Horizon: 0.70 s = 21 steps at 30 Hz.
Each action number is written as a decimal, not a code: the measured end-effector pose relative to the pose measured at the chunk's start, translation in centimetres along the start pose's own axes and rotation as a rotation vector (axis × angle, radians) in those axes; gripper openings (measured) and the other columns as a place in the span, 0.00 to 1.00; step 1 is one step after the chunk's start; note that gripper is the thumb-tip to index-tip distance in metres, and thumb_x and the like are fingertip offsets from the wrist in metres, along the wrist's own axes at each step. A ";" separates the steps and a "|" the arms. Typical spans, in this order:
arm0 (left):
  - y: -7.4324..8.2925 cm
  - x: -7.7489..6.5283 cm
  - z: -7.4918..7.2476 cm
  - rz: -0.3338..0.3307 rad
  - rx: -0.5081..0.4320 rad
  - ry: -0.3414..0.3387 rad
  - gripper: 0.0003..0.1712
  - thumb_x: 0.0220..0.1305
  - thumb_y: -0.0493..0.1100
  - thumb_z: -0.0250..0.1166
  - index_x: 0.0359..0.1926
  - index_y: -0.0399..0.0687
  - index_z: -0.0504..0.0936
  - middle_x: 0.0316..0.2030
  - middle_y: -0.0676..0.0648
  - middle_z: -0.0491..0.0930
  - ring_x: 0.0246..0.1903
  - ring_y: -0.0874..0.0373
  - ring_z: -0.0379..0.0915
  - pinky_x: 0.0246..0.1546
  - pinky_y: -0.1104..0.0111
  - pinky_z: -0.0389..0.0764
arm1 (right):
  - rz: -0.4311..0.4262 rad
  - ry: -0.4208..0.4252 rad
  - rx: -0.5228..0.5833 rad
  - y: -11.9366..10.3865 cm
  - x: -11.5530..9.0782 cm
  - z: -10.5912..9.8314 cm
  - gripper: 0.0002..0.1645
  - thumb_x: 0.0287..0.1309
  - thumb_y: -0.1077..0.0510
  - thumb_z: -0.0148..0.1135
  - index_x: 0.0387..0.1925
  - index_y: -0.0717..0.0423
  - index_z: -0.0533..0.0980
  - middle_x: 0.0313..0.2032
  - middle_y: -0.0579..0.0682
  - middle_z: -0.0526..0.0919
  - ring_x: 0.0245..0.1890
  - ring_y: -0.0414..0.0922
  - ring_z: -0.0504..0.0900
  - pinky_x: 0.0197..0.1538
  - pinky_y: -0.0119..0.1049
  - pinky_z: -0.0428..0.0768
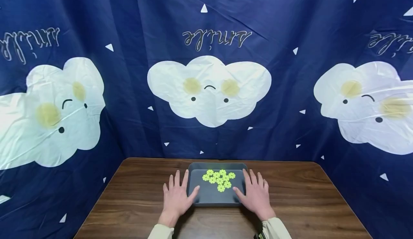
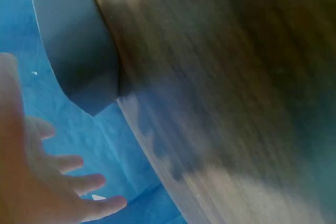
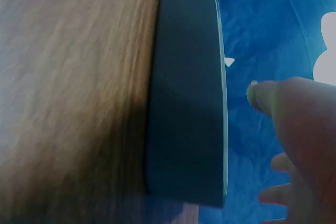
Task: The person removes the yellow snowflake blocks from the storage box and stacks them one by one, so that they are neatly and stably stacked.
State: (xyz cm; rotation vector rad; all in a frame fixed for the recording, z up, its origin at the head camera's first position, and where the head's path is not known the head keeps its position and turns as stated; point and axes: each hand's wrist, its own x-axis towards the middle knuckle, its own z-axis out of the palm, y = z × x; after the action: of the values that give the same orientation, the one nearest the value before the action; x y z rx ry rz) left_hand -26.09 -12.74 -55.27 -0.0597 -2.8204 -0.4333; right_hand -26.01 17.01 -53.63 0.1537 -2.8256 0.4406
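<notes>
A dark grey tray (image 1: 206, 197) with raised walls lies on the wooden table. Inside it, several small yellow-green flower-shaped pieces (image 1: 220, 181) are grouped towards the far side. My left hand (image 1: 176, 197) is spread at the tray's left side, thumb over the near left corner. Mirroring it, my right hand (image 1: 257, 197) is spread at the right side, its thumb overlapping the near right corner. Neither hand holds anything. The tray's outer front wall (image 3: 186, 103) fills the middle of the right wrist view, with thumb and fingertips beyond it. In the left wrist view the fingers are straight and apart.
The brown wooden table (image 1: 135, 196) extends to both sides of the tray. A blue curtain (image 1: 290, 131) with white clouds and triangles hangs behind the table's far edge and along both sides. Pale sleeves (image 1: 278, 228) cover the forearms.
</notes>
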 end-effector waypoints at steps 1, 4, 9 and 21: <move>0.0 0.1 0.0 -0.011 -0.028 -0.004 0.50 0.65 0.75 0.54 0.78 0.52 0.60 0.73 0.32 0.61 0.70 0.30 0.59 0.63 0.30 0.64 | -0.012 0.019 0.003 -0.2 0.3 0.0 0.47 0.61 0.33 0.62 0.72 0.56 0.67 0.70 0.64 0.69 0.71 0.68 0.62 0.67 0.69 0.63; 0.2 0.3 0.1 -0.053 -0.108 -0.031 0.50 0.68 0.69 0.56 0.80 0.47 0.53 0.73 0.29 0.60 0.69 0.30 0.61 0.61 0.32 0.68 | -0.045 0.060 0.028 -0.7 1.0 0.2 0.43 0.62 0.37 0.64 0.67 0.62 0.71 0.66 0.65 0.73 0.69 0.65 0.67 0.65 0.64 0.68; 0.3 0.9 0.0 -0.127 -0.261 -0.050 0.48 0.71 0.58 0.58 0.79 0.36 0.49 0.72 0.28 0.60 0.68 0.30 0.62 0.60 0.35 0.71 | -0.092 0.078 0.094 -1.8 2.5 0.4 0.35 0.60 0.45 0.69 0.58 0.67 0.77 0.55 0.64 0.81 0.56 0.61 0.80 0.57 0.57 0.79; 0.8 1.5 1.4 -0.245 -0.528 -0.101 0.37 0.70 0.42 0.59 0.73 0.26 0.60 0.66 0.23 0.65 0.66 0.28 0.64 0.66 0.40 0.68 | -0.071 -0.155 0.193 -3.7 4.4 1.5 0.18 0.55 0.59 0.70 0.42 0.70 0.80 0.37 0.60 0.83 0.38 0.53 0.82 0.43 0.51 0.83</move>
State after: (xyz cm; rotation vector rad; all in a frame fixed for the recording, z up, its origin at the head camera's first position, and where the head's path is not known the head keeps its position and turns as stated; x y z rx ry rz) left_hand -27.89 -11.60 -55.88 0.1623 -2.7349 -1.2502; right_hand -30.08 12.76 -52.70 0.3396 -2.9117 0.7145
